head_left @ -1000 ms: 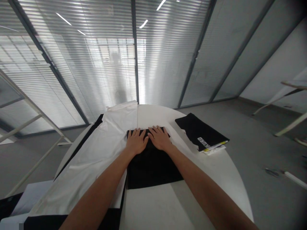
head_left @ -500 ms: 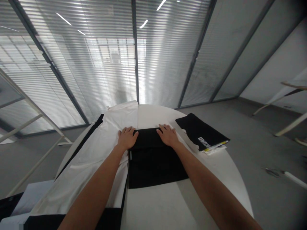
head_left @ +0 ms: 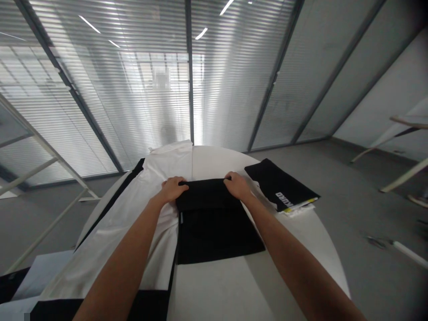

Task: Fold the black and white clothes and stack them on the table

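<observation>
A folded black garment (head_left: 214, 223) lies in the middle of a round white table (head_left: 240, 285). My left hand (head_left: 172, 188) is closed on the garment's far left corner. My right hand (head_left: 238, 185) is closed on its far right corner. The far edge is lifted and folded back a little toward me between the two hands.
White cloth (head_left: 133, 223) with black edging covers the left half of the table. A folded black item with white lettering (head_left: 279, 185) lies on papers at the table's right edge. Glass walls with blinds stand behind; white table legs (head_left: 397, 178) at the far right.
My hands slid apart from the middle of the garment's far edge to its two corners, then closed on them and lifted the edge.
</observation>
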`<state>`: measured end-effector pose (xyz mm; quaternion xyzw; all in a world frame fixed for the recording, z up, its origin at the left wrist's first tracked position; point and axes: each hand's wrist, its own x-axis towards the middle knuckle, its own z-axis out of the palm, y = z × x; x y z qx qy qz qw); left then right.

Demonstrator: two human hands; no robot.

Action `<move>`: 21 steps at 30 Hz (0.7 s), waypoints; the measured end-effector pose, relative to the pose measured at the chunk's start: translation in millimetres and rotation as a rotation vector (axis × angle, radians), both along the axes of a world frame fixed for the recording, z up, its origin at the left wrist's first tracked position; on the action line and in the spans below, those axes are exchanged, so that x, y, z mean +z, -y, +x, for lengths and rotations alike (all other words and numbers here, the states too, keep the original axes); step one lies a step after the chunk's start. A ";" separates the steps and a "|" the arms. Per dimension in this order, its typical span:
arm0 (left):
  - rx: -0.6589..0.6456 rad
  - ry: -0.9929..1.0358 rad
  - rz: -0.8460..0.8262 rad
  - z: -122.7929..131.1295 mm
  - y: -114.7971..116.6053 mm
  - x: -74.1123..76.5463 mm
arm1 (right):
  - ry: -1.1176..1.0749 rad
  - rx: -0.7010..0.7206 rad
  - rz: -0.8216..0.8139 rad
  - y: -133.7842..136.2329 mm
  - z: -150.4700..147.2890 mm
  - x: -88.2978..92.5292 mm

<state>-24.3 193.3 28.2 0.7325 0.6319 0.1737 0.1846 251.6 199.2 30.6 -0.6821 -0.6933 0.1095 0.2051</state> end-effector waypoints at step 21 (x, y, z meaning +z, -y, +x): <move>-0.291 0.550 0.152 -14.1 37.4 94.4 | -0.839 0.295 0.010 14.9 49.4 71.3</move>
